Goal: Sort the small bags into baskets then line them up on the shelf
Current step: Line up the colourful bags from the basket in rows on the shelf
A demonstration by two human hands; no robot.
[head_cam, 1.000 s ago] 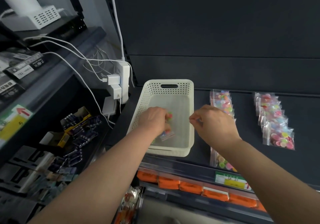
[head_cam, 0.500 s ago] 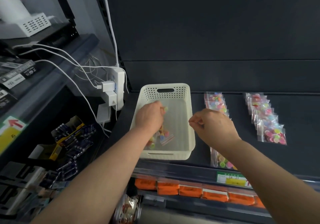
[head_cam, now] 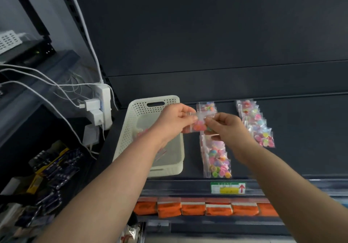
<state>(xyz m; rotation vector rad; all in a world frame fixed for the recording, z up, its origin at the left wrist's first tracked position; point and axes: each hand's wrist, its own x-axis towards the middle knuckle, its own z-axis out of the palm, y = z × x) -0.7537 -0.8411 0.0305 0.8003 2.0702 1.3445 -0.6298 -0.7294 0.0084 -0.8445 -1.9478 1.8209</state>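
Observation:
A cream perforated basket (head_cam: 131,128) stands on the dark shelf (head_cam: 301,148), with a few small bags of coloured buttons inside it, mostly hidden by my left forearm. Just right of the basket's rim, my left hand (head_cam: 173,120) and my right hand (head_cam: 226,128) both pinch one clear small bag (head_cam: 199,125) of coloured buttons, held above the shelf. Below it a row of small bags (head_cam: 216,158) lies overlapped on the shelf. A second row of small bags (head_cam: 256,124) lies further right.
A white power strip (head_cam: 102,107) with chargers and white cables hangs left of the basket. Dark packaged goods (head_cam: 52,167) fill the lower left shelves. Orange packs (head_cam: 194,208) line the shelf below, under a green and yellow price tag (head_cam: 227,187).
My left hand has left the basket, where it let go of a bag, and moved right. Both hands now pinch one bag above the middle row. The camera has shifted left.

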